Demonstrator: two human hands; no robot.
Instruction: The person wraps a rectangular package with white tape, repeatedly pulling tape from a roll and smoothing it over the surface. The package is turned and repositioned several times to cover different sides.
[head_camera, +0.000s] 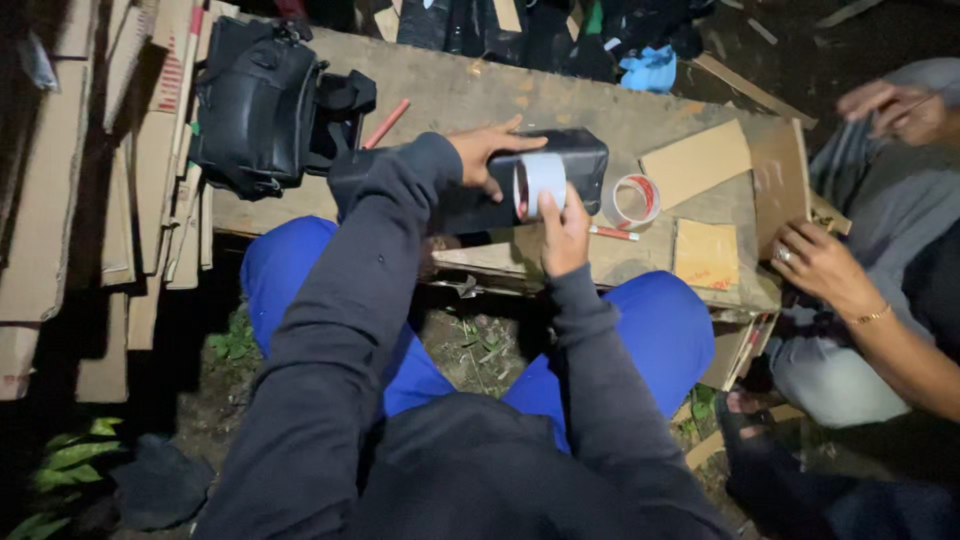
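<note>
Dark sleeves and blue trousers filled the bottom centre of the frame, the wearer sitting at a rough wooden counter (440, 90) that ran across the upper middle. Left hand (487, 152) lay flat with fingers spread over the top left end of a black wrapped parcel (560, 160), pinning it to the counter at frame centre. Right hand (563, 235) was closed around a roll of white tape (540, 182), pressed against the front face of the parcel, thumb up along the roll's side. Whether a strip was already stuck down couldn't be told from this angle.

Step in hand, by my read: taping the parcel, roll set against the wrap and the other hand bracing. Next move would call for keeping the parcel held steady while the roll is drawn around or across it, with tension kept so the tape lies flat.

Just right of the parcel sat a second tape roll with red-and-white edge (633, 200), and a red pen (613, 233) below it. Cardboard pieces (697, 160) lay at centre right. Black bag (258, 105) sat upper left on the counter, a red pencil (386, 122) beside it. Stacked cardboard (60, 200) lined the left edge. Another person's hand (822, 262) rested on cardboard at right, their other hand (893, 105) raised upper right.
</note>
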